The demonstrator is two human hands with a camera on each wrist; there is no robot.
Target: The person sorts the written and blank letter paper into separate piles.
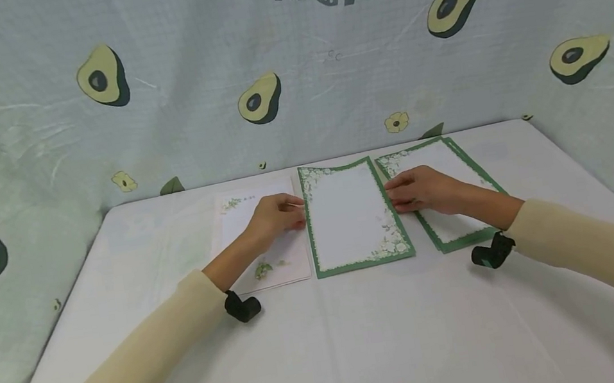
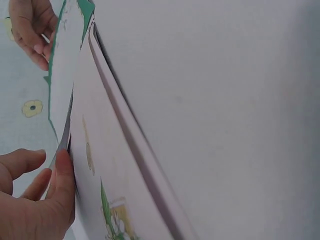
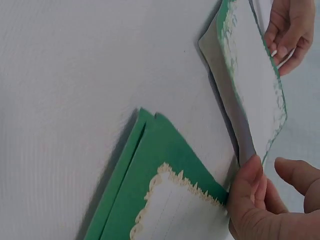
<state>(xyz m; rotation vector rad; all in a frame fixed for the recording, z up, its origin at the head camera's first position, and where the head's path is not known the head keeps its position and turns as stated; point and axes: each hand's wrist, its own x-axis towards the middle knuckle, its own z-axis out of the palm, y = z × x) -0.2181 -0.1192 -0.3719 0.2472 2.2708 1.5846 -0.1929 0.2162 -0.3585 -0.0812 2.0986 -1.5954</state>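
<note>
In the head view, a paper sheet with a green floral border [image 1: 351,218], apparently the top of a stack, lies between my two hands. My left hand [image 1: 276,216] touches its left edge with the fingertips. Opposite, the fingertips of my right hand [image 1: 426,190] touch the right edge. In both wrist views the thumbs stand apart from the fingers at the paper. The sheet bows slightly along its far edge. Beneath my left hand lie pale sheets with small green flowers [image 1: 271,272]. Under my right hand are more green-bordered sheets [image 1: 464,232], slightly fanned.
A white cloth covers the table [image 1: 361,339]. Behind it hangs a pale curtain [image 1: 179,105] printed with avocados and flowers. Small black devices [image 1: 243,306] sit at both wrists, below the beige sleeves [image 1: 149,361].
</note>
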